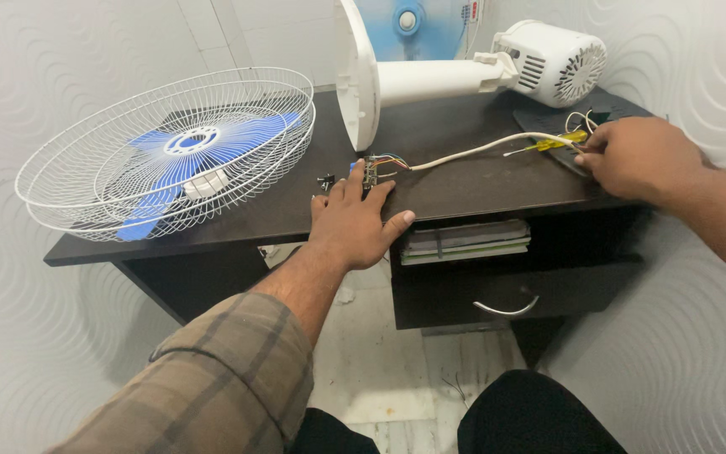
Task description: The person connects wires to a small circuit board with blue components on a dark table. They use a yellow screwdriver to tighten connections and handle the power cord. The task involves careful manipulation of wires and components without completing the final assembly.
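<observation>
My left hand (355, 220) rests on the front edge of a dark desk (464, 181), its fingers touching a small circuit board (370, 168) with coloured wires. A white cable (472, 150) runs from the board toward my right hand (636, 155). The fingers of that hand are closed on a yellow-handled screwdriver (558, 141) at the desk's right side, next to a loop of thin white wire (580, 119).
A white fan cage with blue blades (174, 151) lies on the desk's left end. A white fan base, stem and motor housing (464, 71) lie along the back. Books (466, 241) sit on a shelf under the desk above a drawer (506, 296).
</observation>
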